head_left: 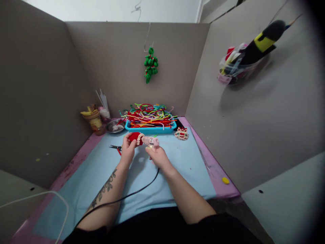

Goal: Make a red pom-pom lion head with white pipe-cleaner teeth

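My left hand [127, 149] grips a small red fuzzy piece [134, 137] with a white beaded edge, held above the light blue mat [101, 176]. My right hand [157, 156] is closed round a pink glue gun [151, 141] whose tip meets the red piece. A black cord [132, 195] runs from the gun back toward my body. Red-handled scissors [115, 147] lie on the mat just left of my left hand.
A blue tray [149, 128] heaped with coloured pipe cleaners stands at the back. Beside it lie a small red-and-white finished piece [181, 133], a metal dish [114, 126] and a yellow cup [94, 120]. A green ornament [150, 65] hangs on the back wall. Grey partitions enclose three sides.
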Demonstrator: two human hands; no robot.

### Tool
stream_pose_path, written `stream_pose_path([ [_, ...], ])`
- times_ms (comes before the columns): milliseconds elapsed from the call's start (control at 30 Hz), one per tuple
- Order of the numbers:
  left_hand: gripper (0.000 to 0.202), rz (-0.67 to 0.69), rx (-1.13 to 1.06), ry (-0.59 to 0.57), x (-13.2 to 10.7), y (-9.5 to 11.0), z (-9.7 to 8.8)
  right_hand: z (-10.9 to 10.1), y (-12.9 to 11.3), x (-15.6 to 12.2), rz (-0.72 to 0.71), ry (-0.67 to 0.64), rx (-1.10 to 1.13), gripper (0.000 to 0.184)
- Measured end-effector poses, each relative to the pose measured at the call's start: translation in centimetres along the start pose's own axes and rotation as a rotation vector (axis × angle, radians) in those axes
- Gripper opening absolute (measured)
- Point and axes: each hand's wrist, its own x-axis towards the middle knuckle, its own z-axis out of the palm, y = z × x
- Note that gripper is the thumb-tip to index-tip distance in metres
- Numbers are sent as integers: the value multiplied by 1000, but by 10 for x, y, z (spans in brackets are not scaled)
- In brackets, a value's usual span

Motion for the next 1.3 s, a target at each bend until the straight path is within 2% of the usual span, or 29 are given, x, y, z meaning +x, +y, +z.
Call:
stream_pose_path([
  [67, 40, -86, -54, 18, 2, 2, 0, -2, -1, 0, 79, -13, 133, 24],
  [100, 37, -143, -87, 22, 2, 4, 0, -2, -1, 0, 75, 3, 217, 26],
  [200, 30, -284, -165, -5, 3, 8, 0, -1, -3, 0, -71, 123, 354, 30],
  [300, 32, -339, -174, -70, 0, 10, 2, 1, -3, 1, -204, 146, 346, 33],
  [367, 34, -348, -154, -116, -3, 9, 3, 1, -2, 3, -222, 141, 334, 36],
  [467, 39, -348, -119, -174, -5, 6, 4, 1, 2, 4, -164, 148, 278, 41],
  [733, 46, -320, -81, -237, -4, 0, 2, 2, 2, 6, -150, 117, 272, 43],
  [1300, 54, -293, -24, -246, -5, -1, 2, 3, 6, 8, -53, 99, 224, 43],
])
